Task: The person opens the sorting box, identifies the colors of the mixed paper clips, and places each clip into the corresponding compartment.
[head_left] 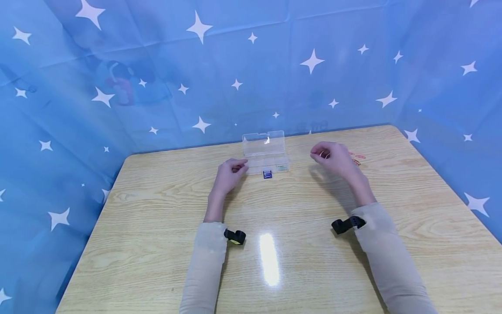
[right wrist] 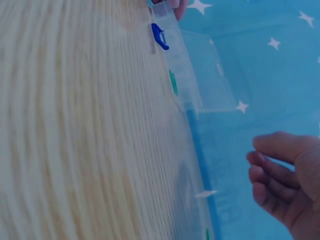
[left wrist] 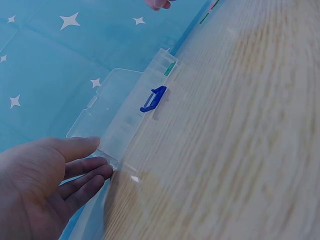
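A clear plastic box (head_left: 266, 162) lies at the far middle of the table with its lid (head_left: 263, 142) standing open. A blue latch (head_left: 267, 174) hangs at its front wall. My left hand (head_left: 231, 171) rests at the box's left end; its straight fingertips (left wrist: 102, 170) touch the corner of the box (left wrist: 127, 117). My right hand (head_left: 330, 157) hovers to the right of the box, apart from it, fingers (right wrist: 267, 172) loosely curled with nothing seen in them. Something small and green (right wrist: 173, 82) shows inside the box (right wrist: 192, 75).
Several red and orange paper clips (head_left: 356, 158) lie on the wooden table (head_left: 274, 244) just right of my right hand. A blue star-patterned cloth (head_left: 251, 65) closes off the back and sides. Both wrists wear black straps (head_left: 235, 236).
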`<state>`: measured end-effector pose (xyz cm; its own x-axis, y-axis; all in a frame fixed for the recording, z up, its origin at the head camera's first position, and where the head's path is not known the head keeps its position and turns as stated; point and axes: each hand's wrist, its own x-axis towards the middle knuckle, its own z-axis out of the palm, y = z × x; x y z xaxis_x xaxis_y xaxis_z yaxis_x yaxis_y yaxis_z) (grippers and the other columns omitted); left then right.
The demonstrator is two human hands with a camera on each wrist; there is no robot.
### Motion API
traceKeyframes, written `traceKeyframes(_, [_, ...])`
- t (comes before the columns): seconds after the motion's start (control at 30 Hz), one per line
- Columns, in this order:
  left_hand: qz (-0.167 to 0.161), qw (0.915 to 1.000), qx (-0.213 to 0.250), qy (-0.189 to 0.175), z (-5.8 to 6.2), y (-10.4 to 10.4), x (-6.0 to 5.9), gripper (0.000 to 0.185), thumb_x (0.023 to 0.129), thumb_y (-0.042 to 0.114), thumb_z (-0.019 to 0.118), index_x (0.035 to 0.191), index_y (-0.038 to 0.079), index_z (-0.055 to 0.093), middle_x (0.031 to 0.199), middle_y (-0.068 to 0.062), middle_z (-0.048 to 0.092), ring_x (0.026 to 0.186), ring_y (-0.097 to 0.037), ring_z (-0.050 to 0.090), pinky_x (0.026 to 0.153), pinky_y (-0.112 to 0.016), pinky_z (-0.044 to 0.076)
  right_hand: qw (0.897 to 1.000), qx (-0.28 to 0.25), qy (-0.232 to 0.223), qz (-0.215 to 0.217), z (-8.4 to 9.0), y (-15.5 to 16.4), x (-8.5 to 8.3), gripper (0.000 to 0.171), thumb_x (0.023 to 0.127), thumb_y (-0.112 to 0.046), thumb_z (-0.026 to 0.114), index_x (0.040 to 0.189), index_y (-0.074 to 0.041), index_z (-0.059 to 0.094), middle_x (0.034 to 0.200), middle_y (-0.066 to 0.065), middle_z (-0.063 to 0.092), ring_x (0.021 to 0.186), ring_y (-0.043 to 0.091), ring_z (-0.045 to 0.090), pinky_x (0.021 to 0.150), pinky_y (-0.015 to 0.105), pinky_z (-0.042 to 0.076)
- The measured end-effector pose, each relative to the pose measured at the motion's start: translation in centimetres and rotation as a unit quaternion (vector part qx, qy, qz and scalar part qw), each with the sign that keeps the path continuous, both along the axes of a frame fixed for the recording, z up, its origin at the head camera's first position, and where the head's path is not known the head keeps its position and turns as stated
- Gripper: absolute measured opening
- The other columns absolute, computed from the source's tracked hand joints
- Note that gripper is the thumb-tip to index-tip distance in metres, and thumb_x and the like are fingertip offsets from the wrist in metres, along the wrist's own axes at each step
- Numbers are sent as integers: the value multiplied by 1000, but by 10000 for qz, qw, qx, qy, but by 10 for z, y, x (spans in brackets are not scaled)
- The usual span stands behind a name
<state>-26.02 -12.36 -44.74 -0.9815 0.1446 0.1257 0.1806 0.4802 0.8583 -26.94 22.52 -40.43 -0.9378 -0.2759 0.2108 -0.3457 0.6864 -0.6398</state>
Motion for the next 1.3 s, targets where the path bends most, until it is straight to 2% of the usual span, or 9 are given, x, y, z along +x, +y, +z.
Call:
traceKeyframes(0.17, [6, 10000, -3, 12, 0, 1, 0, 30, 100, 15, 66, 128, 4, 69, 113, -11, 67, 103, -24, 64, 91, -35, 55, 10000, 12, 77, -60, 1, 8, 1, 19, 100, -19, 64, 108, -3, 72, 95, 12, 70, 85, 26, 64, 74, 36, 51])
traceKeyframes(0.37, [12, 10000, 16, 27, 0, 3, 0, 29, 100, 14, 66, 127, 2, 70, 112, -12, 67, 103, -24, 64, 91, -36, 55, 9996, -26, 70, -262, 4, 17, 2, 21, 100, -19, 66, 110, -2, 72, 96, 12, 71, 84, 25, 64, 69, 27, 50])
traceKeyframes(0.6, [0, 10000, 13, 25, -2, 2, -1, 30, 100, 14, 66, 128, 3, 69, 112, -11, 67, 102, -24, 64, 89, -36, 55, 9987, 24, -142, -495, 5, 28, 2, 27, 101, -27, 64, 113, -4, 71, 99, 13, 70, 89, 27, 63, 73, 35, 50])
traceKeyframes(0.87, [2, 10000, -36, 0, -1, 2, 0, 30, 100, 13, 66, 128, 2, 69, 113, -12, 66, 103, -24, 63, 90, -35, 55, 9973, -60, -273, -677, -1, 43, 3, 29, 100, -25, 65, 117, -2, 70, 104, 15, 69, 91, 27, 62, 73, 29, 50])
traceKeyframes(1.07, [13, 10000, -50, -5, 1, 2, 1, 30, 100, 12, 66, 128, 2, 69, 113, -12, 66, 103, -24, 64, 91, -35, 55, 9963, 7, -237, -828, -3, 54, 3, 26, 99, -23, 66, 114, -2, 71, 102, 16, 70, 88, 28, 63, 67, 25, 50])
traceKeyframes(1.3, [-6, 10000, -25, 30, 1, 2, 1, 30, 100, 11, 65, 128, 0, 68, 114, -14, 67, 104, -26, 64, 92, -36, 55, 9948, 118, -482, -888, -7, 64, 1, 29, 100, -24, 65, 116, 0, 71, 103, 17, 70, 87, 28, 64, 65, 27, 51])
